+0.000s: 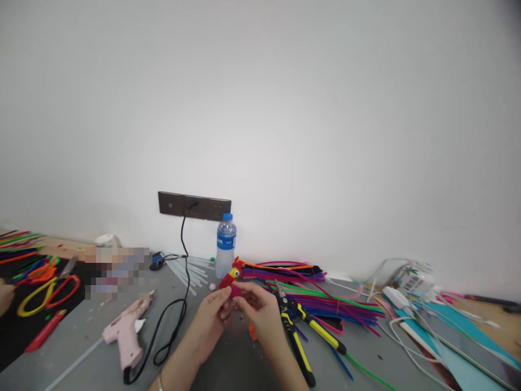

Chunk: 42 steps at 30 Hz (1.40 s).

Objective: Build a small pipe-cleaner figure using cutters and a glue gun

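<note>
Left hand (212, 314), right hand (260, 307) pinch red figure (227, 279) before bottle (226, 240)

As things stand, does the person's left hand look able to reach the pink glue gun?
Probably yes: only the black cord seems to lie between the left hand and the pink glue gun. However, this hand grips the red figure, so it may first need to let go.

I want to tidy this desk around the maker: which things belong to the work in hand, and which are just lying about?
Belongs, judging by what's held or close by:
- red figure, being held
- pipe cleaners, probably
- pliers, perhaps
- glue gun, perhaps

Seemingly just lying about:
- water bottle
- dark-screened device
- white adapter
</note>
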Available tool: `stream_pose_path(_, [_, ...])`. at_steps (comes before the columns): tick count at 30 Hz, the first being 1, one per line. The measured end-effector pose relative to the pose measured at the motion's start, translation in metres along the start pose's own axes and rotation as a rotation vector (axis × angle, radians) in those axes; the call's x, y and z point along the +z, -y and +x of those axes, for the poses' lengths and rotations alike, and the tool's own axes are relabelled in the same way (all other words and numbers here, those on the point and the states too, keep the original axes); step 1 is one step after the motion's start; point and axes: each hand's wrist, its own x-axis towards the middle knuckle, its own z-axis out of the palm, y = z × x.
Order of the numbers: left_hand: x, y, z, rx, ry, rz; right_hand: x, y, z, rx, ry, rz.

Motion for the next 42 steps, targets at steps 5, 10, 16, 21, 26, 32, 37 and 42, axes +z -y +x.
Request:
stream_pose_path(5, [-0.007, 0.001, 0.008, 0.148, -0.054, 0.172, -0.005, 0.005, 0.005, 0.101, -0.011, 0.159])
stream_pose_path(10, [-0.010, -0.001, 0.012, 0.218, -0.085, 0.247, -0.011, 0.005, 0.010, 0.241, 0.016, 0.301])
stream_pose_path(16, [-0.010, 0.000, 0.010, 0.285, -0.060, 0.372, -0.008, -0.007, 0.009, 0.288, 0.064, 0.383])
stream_pose_path(21, [-0.009, -0.003, 0.009, 0.357, -0.079, 0.415, -0.006, -0.013, 0.009, 0.301, 0.098, 0.431])
stream_pose_path(26, [-0.011, -0.003, 0.009, 0.430, -0.136, 0.537, -0.004, -0.011, 0.007, 0.303, 0.115, 0.419])
stream_pose_path(32, [-0.016, 0.001, 0.008, 0.512, -0.157, 0.686, 0.001, -0.006, 0.007, 0.280, 0.086, 0.381])
stream_pose_path(37, [-0.018, 0.001, 0.007, 0.585, -0.158, 0.773, 0.006, -0.007, 0.007, 0.273, 0.061, 0.389])
stream_pose_path(42, [-0.017, 0.001, 0.006, 0.607, -0.172, 0.815, 0.013, -0.013, 0.005, 0.197, 0.016, 0.381])
